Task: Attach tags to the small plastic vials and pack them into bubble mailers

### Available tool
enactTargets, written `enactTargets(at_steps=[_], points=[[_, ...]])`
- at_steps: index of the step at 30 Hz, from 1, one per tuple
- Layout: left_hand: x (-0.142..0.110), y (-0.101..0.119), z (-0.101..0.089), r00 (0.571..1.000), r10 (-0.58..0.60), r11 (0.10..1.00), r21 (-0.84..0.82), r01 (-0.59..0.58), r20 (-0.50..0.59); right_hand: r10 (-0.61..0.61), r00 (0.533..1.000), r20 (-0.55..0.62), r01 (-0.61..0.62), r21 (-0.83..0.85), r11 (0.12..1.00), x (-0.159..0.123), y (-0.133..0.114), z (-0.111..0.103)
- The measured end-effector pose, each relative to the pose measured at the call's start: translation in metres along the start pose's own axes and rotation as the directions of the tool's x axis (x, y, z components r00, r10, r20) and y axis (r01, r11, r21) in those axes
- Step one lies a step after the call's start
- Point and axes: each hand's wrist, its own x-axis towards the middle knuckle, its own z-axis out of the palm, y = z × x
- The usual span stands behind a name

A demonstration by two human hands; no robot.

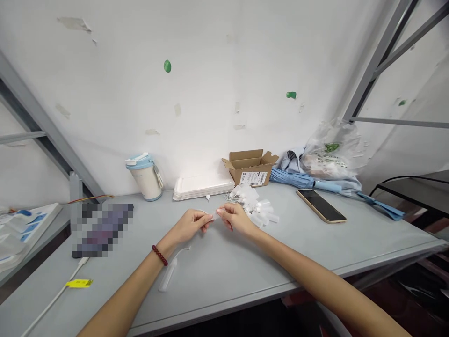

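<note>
Against a white wall marked by green patches, a cream tumbler with a blue lid is seen at the back of the grey table, with a stack of white trays and an open, labelled cardboard box placed to its right. Farther right, a folded blue umbrella and a clear plastic bag are set near the wall, with a dark-screened phone laid in front. At the left, a pixelated device is met by a white cable, to which a yellow tag is fixed.
</note>
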Motion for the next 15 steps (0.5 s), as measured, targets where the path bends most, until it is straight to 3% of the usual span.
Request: enactTargets(at_steps=[5,15], points=[[0.0001,-0.0045,0.0034,0.995,0.075,0.979,0.195,-0.059,-0.071,0.153,0.988,0.016,-0.153,0.208,0.966,-0.0009,-0.0018,0.0041],[0.0024,0.0006,0.0069,0.989,0.115,0.951,0.296,-0.085,-0.087,0.246,0.969,-0.022,-0.232,0.261,0.937,0.0056,0.0046,0.0097]])
